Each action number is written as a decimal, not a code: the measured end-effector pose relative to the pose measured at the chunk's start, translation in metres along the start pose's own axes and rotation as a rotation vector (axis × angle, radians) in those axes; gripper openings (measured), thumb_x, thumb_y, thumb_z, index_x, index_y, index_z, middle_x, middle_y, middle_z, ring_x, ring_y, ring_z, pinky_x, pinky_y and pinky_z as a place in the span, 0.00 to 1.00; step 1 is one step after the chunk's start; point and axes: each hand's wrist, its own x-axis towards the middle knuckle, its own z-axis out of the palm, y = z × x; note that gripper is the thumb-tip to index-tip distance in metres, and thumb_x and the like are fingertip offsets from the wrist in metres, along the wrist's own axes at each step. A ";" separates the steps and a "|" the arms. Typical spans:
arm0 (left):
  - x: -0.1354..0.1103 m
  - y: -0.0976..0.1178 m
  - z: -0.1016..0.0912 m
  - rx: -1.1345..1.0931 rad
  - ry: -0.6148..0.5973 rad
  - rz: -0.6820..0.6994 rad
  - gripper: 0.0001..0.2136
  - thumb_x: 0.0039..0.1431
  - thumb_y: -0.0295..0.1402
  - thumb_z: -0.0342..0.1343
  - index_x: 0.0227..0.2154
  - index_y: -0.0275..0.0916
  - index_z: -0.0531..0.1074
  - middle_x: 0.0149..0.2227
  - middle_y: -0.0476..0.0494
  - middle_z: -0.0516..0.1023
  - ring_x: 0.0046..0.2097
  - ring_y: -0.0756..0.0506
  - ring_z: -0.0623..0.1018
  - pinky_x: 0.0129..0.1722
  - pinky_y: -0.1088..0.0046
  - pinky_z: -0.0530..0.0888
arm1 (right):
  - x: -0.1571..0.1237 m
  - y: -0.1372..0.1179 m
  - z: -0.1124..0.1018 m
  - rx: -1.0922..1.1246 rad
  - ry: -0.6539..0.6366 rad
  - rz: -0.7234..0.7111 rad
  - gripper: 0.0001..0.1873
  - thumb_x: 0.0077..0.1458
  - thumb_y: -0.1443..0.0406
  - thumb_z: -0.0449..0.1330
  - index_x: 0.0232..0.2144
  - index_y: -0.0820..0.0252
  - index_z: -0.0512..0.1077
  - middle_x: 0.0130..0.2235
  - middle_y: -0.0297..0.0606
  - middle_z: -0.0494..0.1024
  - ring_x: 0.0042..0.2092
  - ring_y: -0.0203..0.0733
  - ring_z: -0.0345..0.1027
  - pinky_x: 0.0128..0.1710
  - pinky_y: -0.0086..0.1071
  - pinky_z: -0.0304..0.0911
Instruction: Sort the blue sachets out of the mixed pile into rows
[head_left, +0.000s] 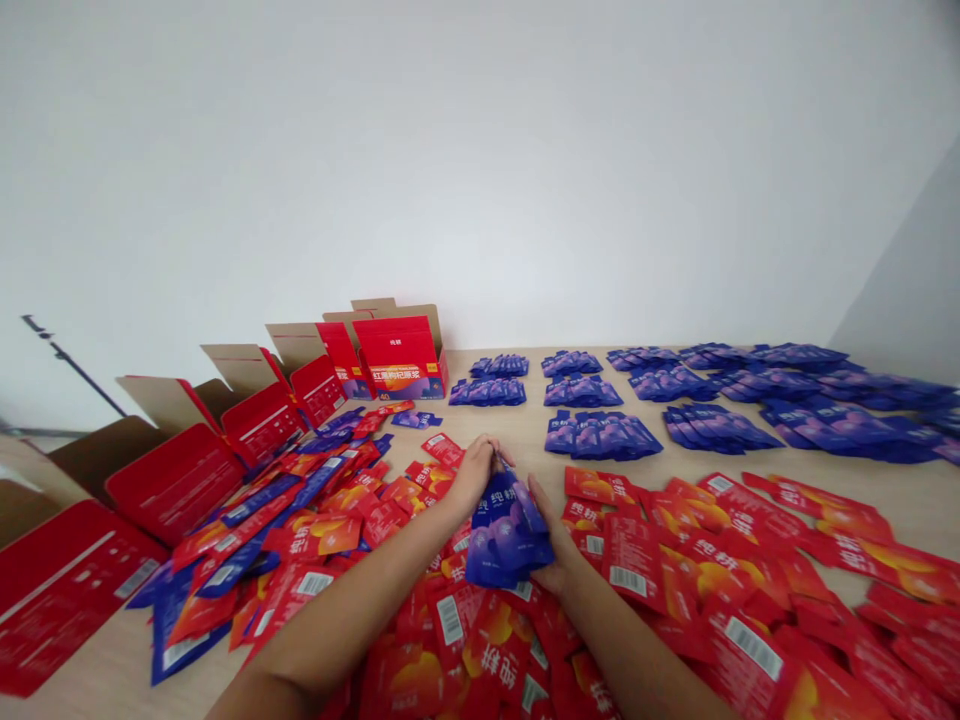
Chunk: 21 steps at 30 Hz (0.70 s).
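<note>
A fanned stack of blue pouches [506, 530] is held between both my hands above a spread of red pouches [675, 570]. My left hand [474, 470] grips the far top end of the stack, fingers curled over it. My right hand [559, 545] cups the stack's right side and underside, fingers closed on it. Both forearms reach in from the bottom edge.
Several open red cartons [401, 360] line the left side of the wooden table [517, 435]. Mixed red and blue pouches [285, 510] pile at the left. Neat fanned groups of blue pouches [600, 435] lie in rows across the back and right. A white wall stands behind.
</note>
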 end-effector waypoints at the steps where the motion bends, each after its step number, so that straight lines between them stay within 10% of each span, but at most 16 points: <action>1: -0.001 -0.002 -0.002 0.132 0.004 0.066 0.05 0.54 0.28 0.44 0.25 0.41 0.61 0.23 0.51 0.69 0.27 0.48 0.70 0.31 0.72 0.68 | -0.001 0.000 0.000 0.022 0.015 0.004 0.17 0.51 0.54 0.63 0.21 0.60 0.71 0.16 0.30 0.72 0.18 0.32 0.66 0.22 0.25 0.64; 9: 0.013 -0.015 -0.041 0.808 -0.125 0.285 0.09 0.56 0.24 0.42 0.34 0.41 0.65 0.40 0.46 0.73 0.46 0.46 0.72 0.49 0.68 0.69 | -0.005 -0.003 -0.001 -0.013 0.147 0.079 0.09 0.48 0.63 0.65 0.26 0.67 0.74 0.22 0.39 0.78 0.23 0.38 0.72 0.27 0.30 0.69; 21: 0.124 -0.014 -0.184 1.479 0.067 -0.118 0.25 0.49 0.27 0.55 0.52 0.32 0.65 0.57 0.28 0.68 0.61 0.35 0.65 0.56 0.62 0.63 | 0.000 0.001 -0.010 0.007 0.178 0.103 0.11 0.47 0.60 0.66 0.27 0.65 0.74 0.23 0.38 0.79 0.24 0.35 0.72 0.28 0.27 0.69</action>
